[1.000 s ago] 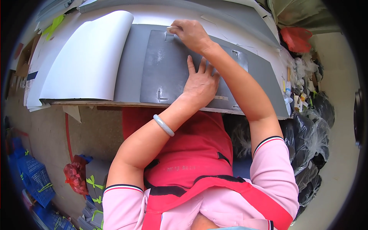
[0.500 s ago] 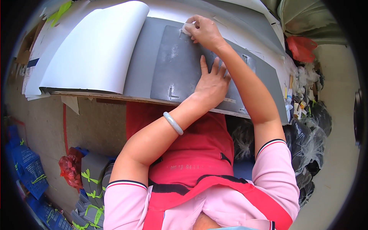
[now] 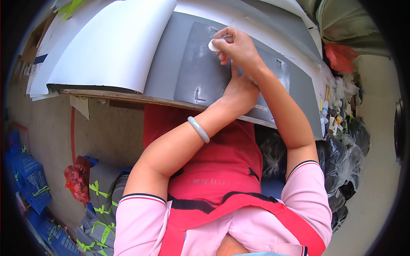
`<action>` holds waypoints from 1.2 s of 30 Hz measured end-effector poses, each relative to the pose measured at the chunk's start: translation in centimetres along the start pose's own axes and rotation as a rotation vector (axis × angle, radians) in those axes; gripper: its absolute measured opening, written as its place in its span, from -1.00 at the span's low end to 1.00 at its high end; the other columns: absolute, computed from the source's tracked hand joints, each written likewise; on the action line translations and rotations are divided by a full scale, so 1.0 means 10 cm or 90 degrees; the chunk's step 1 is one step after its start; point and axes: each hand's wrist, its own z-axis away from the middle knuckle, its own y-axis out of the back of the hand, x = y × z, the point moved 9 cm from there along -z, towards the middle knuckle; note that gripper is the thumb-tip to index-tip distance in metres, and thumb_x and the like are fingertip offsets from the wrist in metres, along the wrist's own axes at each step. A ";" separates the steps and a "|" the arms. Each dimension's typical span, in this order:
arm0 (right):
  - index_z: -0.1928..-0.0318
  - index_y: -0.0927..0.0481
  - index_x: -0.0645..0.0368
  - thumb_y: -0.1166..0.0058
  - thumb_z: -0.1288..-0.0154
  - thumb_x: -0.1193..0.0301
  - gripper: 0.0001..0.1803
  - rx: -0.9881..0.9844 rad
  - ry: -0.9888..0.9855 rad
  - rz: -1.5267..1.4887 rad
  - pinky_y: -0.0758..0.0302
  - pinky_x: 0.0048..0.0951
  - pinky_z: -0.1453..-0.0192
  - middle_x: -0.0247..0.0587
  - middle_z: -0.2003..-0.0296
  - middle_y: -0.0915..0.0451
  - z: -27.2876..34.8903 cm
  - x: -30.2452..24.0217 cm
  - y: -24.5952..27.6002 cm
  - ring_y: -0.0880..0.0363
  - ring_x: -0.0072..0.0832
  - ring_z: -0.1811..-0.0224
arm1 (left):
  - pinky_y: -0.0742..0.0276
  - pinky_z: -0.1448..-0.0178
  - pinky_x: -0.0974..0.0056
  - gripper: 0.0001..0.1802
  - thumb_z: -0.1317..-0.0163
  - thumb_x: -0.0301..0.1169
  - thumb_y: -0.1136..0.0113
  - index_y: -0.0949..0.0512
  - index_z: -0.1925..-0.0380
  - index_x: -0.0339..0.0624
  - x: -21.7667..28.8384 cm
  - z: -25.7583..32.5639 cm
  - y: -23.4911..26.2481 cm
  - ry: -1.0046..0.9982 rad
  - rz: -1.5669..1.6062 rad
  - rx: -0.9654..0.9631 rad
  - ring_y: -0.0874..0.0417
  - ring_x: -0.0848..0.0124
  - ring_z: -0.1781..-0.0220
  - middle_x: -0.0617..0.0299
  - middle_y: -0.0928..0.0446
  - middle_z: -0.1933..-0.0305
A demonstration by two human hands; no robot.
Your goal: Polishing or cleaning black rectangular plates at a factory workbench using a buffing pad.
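A dark grey template sheet [image 3: 196,64] with L-shaped cutouts lies on a larger grey sheet [image 3: 163,59] at the table's front. White dust marks the template around its cutouts. My left hand [image 3: 240,91] rests on the template's middle, thumb pointing away from me and apart from the rest; its other fingers are largely hidden behind my right arm. Just beyond it, my right hand [image 3: 240,49] pinches a white, rounded piece of chalk [image 3: 214,45] near the template's far left cutout. Whether the chalk touches the template, I cannot tell.
A large white sheet [image 3: 111,47] curls up at the left of the table. On the right are a red plastic bag [image 3: 340,57] and clear plastic wrapping [image 3: 341,160]. Grey bundles tied with green strips [image 3: 102,187] and blue baskets [image 3: 32,179] stand at lower left.
My right hand has drawn the chalk slightly toward me and right, away from the cutout's corner. The left hand's fingers, spread in sight before, are now mostly covered by the right arm.
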 end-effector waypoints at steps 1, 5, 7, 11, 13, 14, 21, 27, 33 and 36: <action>0.12 -0.58 0.32 -0.19 -0.33 0.42 -0.79 -0.041 -0.014 -0.006 -0.54 -0.54 0.50 -0.23 0.46 -0.64 0.15 0.01 -0.09 -0.57 -0.63 0.52 | 0.10 -0.46 -0.59 -0.53 -0.44 -0.27 0.00 -0.49 -0.24 -0.30 -0.07 0.01 0.10 0.040 0.183 0.091 -0.24 -0.11 -0.51 -0.10 -0.37 -0.41; 0.17 -0.56 0.31 -0.08 -0.37 0.44 -0.84 -0.179 0.026 0.084 -0.46 -0.56 0.55 -0.24 0.56 -0.61 0.65 -0.07 -0.48 -0.47 -0.65 0.65 | 0.10 -0.53 -0.49 -0.52 -0.44 -0.19 0.02 -0.48 -0.30 -0.04 -0.13 0.09 0.10 0.048 0.190 0.121 -0.20 -0.03 -0.60 -0.08 -0.33 -0.49; 0.20 -0.58 0.30 -0.08 -0.33 0.44 -0.84 -0.180 0.004 0.146 -0.52 -0.48 0.44 -0.18 0.55 -0.63 0.72 -0.07 -0.55 -0.55 -0.57 0.61 | 0.08 -0.55 -0.47 -0.48 -0.44 -0.11 0.03 -0.47 -0.32 -0.01 -0.01 0.12 0.12 -0.010 -0.106 0.108 -0.22 -0.02 -0.60 -0.02 -0.30 -0.52; 0.22 -0.61 0.26 -0.07 -0.23 0.43 -0.82 -0.168 0.033 0.284 -0.61 -0.24 0.19 -0.04 0.50 -0.69 0.78 -0.17 -0.66 -0.69 -0.20 0.45 | 0.09 -0.53 -0.51 -0.52 -0.43 -0.15 0.01 -0.50 -0.28 -0.03 0.00 0.08 0.15 0.000 -0.083 0.079 -0.21 -0.03 -0.59 0.00 -0.34 -0.48; 0.19 -0.61 0.25 -0.08 -0.22 0.42 -0.80 -0.155 0.063 0.344 -0.61 -0.19 0.15 -0.03 0.48 -0.69 0.79 -0.24 -0.69 -0.70 -0.10 0.40 | 0.10 -0.52 -0.54 -0.54 -0.43 -0.17 -0.02 -0.52 -0.25 -0.05 -0.04 0.02 0.12 0.025 -0.051 0.045 -0.17 -0.04 -0.61 0.00 -0.35 -0.46; 0.18 -0.63 0.23 -0.09 -0.21 0.41 -0.79 -0.201 0.055 0.372 -0.61 -0.15 0.12 -0.01 0.44 -0.71 0.81 -0.22 -0.74 -0.70 -0.03 0.34 | 0.10 -0.52 -0.54 -0.54 -0.43 -0.17 -0.02 -0.52 -0.25 -0.05 -0.03 0.01 0.10 0.023 -0.046 0.030 -0.17 -0.04 -0.61 0.00 -0.35 -0.46; 0.17 -0.71 0.06 -0.20 -0.31 0.22 -0.78 -0.108 0.151 0.370 -0.53 -0.08 -0.11 0.01 0.19 -0.74 0.95 -0.18 -0.57 -0.71 0.01 0.12 | 0.12 -0.52 -0.55 -0.55 -0.43 -0.19 -0.04 -0.51 -0.26 -0.04 -0.03 0.06 0.15 0.023 -0.057 0.055 -0.14 -0.03 -0.61 0.04 -0.33 -0.47; 0.19 -0.69 0.06 -0.22 -0.31 0.17 -0.75 -0.080 0.261 0.571 -0.48 -0.14 -0.12 -0.18 0.13 -0.72 1.03 -0.18 -0.66 -0.66 -0.07 0.04 | 0.12 -0.53 -0.53 -0.55 -0.44 -0.19 -0.03 -0.51 -0.26 -0.02 -0.02 0.03 0.17 0.034 -0.048 0.024 -0.14 -0.02 -0.62 0.05 -0.32 -0.48; 0.19 -0.69 0.08 -0.18 -0.34 0.18 -0.76 -0.096 0.228 0.592 -0.48 -0.07 -0.10 -0.11 0.20 -0.71 1.04 -0.24 -0.61 -0.66 -0.02 0.08 | 0.17 -0.52 -0.56 -0.54 -0.44 -0.17 0.01 -0.51 -0.27 -0.04 -0.06 0.03 0.02 0.025 -0.035 0.034 -0.14 -0.04 -0.62 0.02 -0.29 -0.50; 0.18 -0.69 0.15 -0.19 -0.34 0.28 -0.79 -0.073 0.194 0.502 -0.50 -0.19 -0.02 -0.08 0.27 -0.69 0.98 -0.19 -0.38 -0.65 -0.12 0.17 | 0.20 -0.50 -0.60 -0.53 -0.41 -0.19 -0.01 -0.51 -0.25 -0.10 -0.06 0.07 0.09 -0.009 0.027 0.130 -0.16 -0.08 -0.60 -0.05 -0.32 -0.46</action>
